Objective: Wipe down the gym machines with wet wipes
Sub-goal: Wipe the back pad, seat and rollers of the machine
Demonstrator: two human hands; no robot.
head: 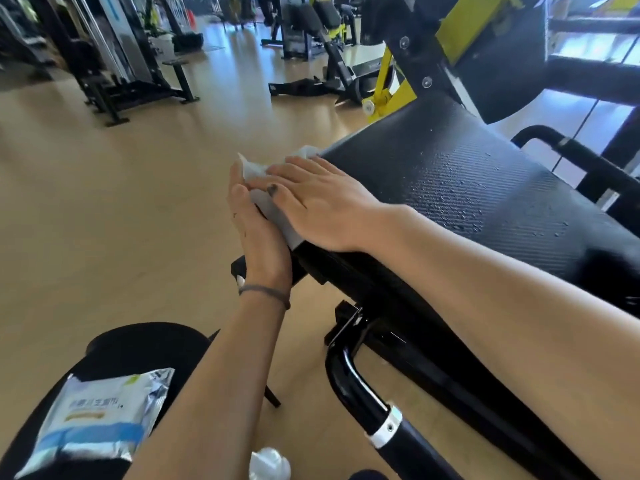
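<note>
A black textured seat pad [460, 181] of a gym machine slopes across the right half, with water droplets on its surface. A white wet wipe [273, 209] is draped over the pad's left edge. My right hand [322, 206] lies flat on top of the wipe, fingers straight, pressing it onto the pad. My left hand [256, 233] presses against the side of the pad's edge with the wipe under its fingers, fingers fairly straight. A silver and blue pack of wet wipes [100, 424] rests on my black-clad thigh at the lower left.
The machine's black steel frame [360, 386] with a chrome collar runs below the pad. Yellow frame parts [388, 88] rise behind it. Other gym machines [121, 64] stand at the back on the tan floor. A white bottle cap [270, 462] shows at the bottom edge.
</note>
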